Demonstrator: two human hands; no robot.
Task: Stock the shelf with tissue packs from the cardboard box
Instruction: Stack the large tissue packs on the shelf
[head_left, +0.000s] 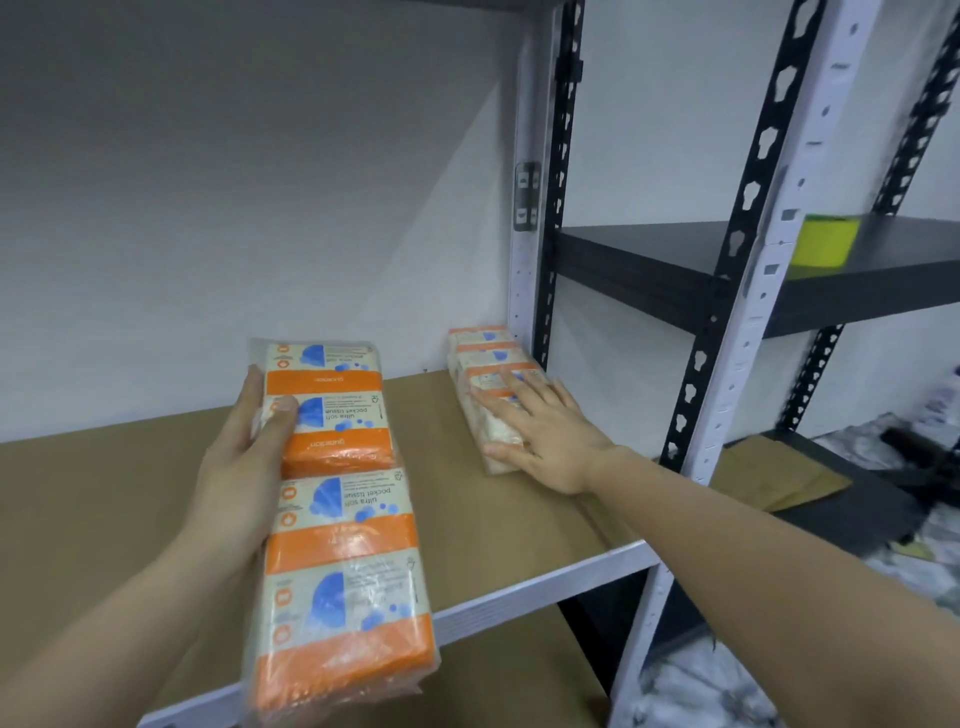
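My left hand (244, 457) grips a long orange, white and blue tissue pack (343, 525) by its left side, thumb across the top, holding it over the front of the brown shelf board (130, 499). A second tissue pack (488, 364) lies on the shelf at the far right, against the white upright. My right hand (540, 431) rests flat on that pack with its fingers spread, covering its near half. The cardboard box is out of view.
A white shelf upright (524, 270) stands behind the right pack. To the right is a black rack (727, 270) with a yellow-green tape roll (826, 241) on its shelf. Brown envelopes (779, 478) and clutter lie on its lower level. A white wall backs the shelf.
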